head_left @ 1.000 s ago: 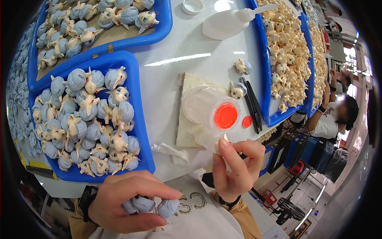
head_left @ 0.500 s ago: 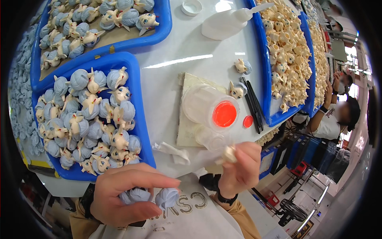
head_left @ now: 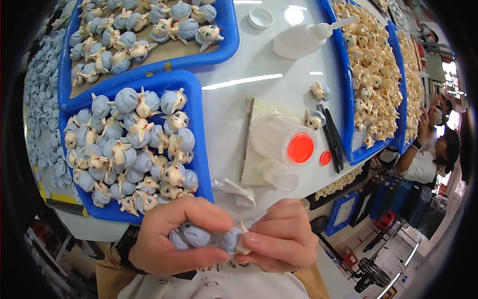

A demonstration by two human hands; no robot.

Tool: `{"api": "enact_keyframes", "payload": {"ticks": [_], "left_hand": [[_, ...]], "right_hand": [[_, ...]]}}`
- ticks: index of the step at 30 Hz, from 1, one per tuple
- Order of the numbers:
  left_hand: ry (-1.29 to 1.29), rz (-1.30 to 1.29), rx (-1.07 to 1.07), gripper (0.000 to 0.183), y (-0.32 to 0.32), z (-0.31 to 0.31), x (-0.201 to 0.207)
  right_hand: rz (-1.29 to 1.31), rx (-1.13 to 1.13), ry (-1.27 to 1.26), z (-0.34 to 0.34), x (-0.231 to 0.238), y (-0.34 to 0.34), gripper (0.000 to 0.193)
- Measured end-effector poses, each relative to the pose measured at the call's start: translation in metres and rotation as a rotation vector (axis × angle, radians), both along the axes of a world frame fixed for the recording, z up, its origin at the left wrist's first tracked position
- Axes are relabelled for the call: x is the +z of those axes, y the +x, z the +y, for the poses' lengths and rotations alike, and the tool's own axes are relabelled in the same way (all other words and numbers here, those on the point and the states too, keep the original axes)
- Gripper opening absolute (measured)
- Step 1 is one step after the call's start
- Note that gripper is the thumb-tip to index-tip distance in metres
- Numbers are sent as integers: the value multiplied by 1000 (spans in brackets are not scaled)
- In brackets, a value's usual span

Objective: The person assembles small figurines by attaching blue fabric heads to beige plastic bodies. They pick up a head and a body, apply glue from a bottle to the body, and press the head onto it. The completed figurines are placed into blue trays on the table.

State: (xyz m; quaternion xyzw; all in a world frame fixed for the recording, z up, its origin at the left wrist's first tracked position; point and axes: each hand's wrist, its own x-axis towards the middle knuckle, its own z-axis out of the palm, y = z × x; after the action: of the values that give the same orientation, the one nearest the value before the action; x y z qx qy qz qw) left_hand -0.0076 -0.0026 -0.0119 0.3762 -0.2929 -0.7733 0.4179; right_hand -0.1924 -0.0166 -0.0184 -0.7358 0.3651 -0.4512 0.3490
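Low in the middle, my left hand (head_left: 172, 219) is closed round a few blue-grey doll hair pieces (head_left: 195, 235). One more hair piece (head_left: 230, 240) sits between its thumb and fingertips. My right hand (head_left: 286, 234) pinches a cream doll head (head_left: 242, 247), mostly hidden by the fingers. Head and hair piece touch each other where the two hands meet. Close by on the table lies a crumpled white tissue (head_left: 236, 193). Beyond it, a translucent tub (head_left: 271, 135) and an open pot of red-orange stuff (head_left: 300, 148) rest on a pale board (head_left: 247, 172).
At left, a blue tray (head_left: 195, 124) holds finished doll heads; another tray (head_left: 231, 30) lies behind it. Cream heads (head_left: 373, 74) fill a tray at right. Near it are black tweezers (head_left: 332, 142), two doll heads (head_left: 314, 119) and a white squeeze bottle (head_left: 298, 42). Co-workers sit far right.
My right hand has moved left and down, bringing the cream head against the hair piece in my left hand. The whole view has shifted, so the table things appear further right.
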Motion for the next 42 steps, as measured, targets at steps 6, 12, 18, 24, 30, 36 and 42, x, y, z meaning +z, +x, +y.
{"api": "enact_keyframes", "payload": {"ticks": [6, 12, 18, 24, 30, 36, 42], "left_hand": [[-19, -46, 44, 25, 0, 2, 2], [-159, -210, -179, 25, 9, -4, 6], [-211, -351, -306, 27, 24, -4, 9], [-223, -735, 76, 33, 35, 5, 12], [-20, -572, 392, 71, 26, -5, 20], [-22, -81, 375, 45, 25, 10, 12], [268, 444, 81, 25, 9, -3, 18]], "right_hand": [[206, -60, -112, 5, 11, 13, 41], [192, 48, -152, 5, 4, 11, 33], [160, 166, -158, 3, 0, 14, 36], [69, 121, -57, 1, -1, 20, 62], [219, -538, -177, -5, 10, -54, 49], [751, -865, 38, -54, 2, -136, 34], [972, -790, 176, -78, -12, -143, 31]]}}
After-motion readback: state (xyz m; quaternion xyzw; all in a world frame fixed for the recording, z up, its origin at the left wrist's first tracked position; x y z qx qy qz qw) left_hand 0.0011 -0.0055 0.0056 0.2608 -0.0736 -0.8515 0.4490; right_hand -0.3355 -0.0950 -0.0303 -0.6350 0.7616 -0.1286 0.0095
